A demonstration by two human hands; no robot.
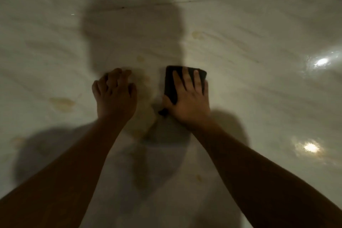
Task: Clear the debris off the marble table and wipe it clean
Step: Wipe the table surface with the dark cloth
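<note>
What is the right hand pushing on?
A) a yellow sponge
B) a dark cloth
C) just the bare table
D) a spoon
B: the right hand lies flat, its straight fingers pressing a dark cloth against the marble table.

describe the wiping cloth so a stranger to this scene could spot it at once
The pale marble table fills the view, with two hands near its middle. Under the flat fingers of the right hand lies the cloth: a flat rectangle, black where the nearby stains are pale yellow.
</note>
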